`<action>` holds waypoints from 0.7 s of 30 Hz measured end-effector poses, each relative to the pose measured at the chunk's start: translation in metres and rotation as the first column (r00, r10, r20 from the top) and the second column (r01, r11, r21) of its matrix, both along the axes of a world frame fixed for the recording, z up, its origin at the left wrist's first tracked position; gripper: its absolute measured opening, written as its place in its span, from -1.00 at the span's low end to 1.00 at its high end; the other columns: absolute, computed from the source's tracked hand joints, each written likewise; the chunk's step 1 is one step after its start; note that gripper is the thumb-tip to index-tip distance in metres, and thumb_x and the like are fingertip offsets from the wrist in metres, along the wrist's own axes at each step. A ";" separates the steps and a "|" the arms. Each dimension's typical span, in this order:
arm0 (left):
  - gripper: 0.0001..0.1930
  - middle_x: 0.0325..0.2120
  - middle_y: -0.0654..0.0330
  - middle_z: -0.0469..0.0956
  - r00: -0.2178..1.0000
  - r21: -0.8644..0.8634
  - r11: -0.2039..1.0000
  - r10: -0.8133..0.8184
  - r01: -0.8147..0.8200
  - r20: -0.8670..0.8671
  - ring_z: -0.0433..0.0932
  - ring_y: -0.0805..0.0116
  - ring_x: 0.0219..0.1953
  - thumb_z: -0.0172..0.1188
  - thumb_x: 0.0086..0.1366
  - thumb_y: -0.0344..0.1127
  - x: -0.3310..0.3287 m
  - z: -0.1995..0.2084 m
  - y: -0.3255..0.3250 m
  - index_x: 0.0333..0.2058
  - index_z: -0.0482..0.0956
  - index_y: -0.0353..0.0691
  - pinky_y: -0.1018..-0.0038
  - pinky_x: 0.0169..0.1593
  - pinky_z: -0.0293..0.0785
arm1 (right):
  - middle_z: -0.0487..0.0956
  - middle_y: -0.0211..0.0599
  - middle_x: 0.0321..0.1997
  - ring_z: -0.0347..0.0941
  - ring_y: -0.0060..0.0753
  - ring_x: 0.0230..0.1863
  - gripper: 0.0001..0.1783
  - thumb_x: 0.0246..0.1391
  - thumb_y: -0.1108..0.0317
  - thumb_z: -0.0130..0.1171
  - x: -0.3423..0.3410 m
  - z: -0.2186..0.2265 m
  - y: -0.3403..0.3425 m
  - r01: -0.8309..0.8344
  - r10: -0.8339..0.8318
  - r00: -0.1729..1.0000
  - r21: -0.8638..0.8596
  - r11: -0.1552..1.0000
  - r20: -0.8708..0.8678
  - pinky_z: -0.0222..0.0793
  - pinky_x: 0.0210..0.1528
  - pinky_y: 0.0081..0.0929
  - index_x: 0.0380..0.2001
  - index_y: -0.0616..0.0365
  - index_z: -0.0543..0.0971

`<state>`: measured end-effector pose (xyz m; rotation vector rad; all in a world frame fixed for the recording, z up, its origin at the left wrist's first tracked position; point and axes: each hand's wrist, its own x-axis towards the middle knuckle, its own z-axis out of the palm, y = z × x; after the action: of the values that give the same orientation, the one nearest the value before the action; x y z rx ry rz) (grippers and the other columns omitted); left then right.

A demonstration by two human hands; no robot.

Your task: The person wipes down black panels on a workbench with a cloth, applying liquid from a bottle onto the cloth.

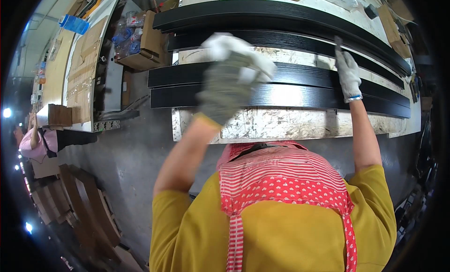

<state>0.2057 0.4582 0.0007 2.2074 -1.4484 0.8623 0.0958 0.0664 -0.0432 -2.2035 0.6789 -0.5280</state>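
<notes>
Long black wood-grain boards lie across the worktable in front of me. My left hand [226, 82], in a grey-green glove with a yellow cuff, is blurred by motion over the near boards [300, 94]. Its fingers are closed on a bunched white cloth [234, 50]. On the right, my right hand [348, 74], in a white glove, reaches over the near boards toward the far boards [281, 11]. A thin grey piece [338, 41] sticks out from its fingertips; its kind is too small to tell.
The worktable's white top [262, 124] is scuffed and stained. At the far left stands a cardboard box [151, 49] of plastic bottles. Another bench [86, 70] carries cardboard and a blue bottle [74, 24]. A person in pink [35, 143] is at the left. Brown panels [89, 206] lie lower left.
</notes>
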 end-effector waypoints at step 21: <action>-0.74 -0.36 0.05 0.63 0.870 0.555 0.809 0.403 -0.193 -0.285 0.61 0.14 -0.27 0.03 0.32 -0.12 0.044 -0.022 -0.017 -0.31 0.61 -0.14 0.27 -0.18 0.53 | 0.46 -0.32 -0.48 0.30 -0.46 -0.44 -0.55 0.24 0.02 0.11 0.002 0.004 0.013 0.019 -0.016 0.999 0.097 0.995 -0.035 0.25 -0.34 -0.49 -0.24 0.29 0.55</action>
<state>0.2496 0.4409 -0.0212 2.8553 -1.2335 0.0691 0.0983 0.0790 -0.0395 -2.1210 0.7273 -0.4578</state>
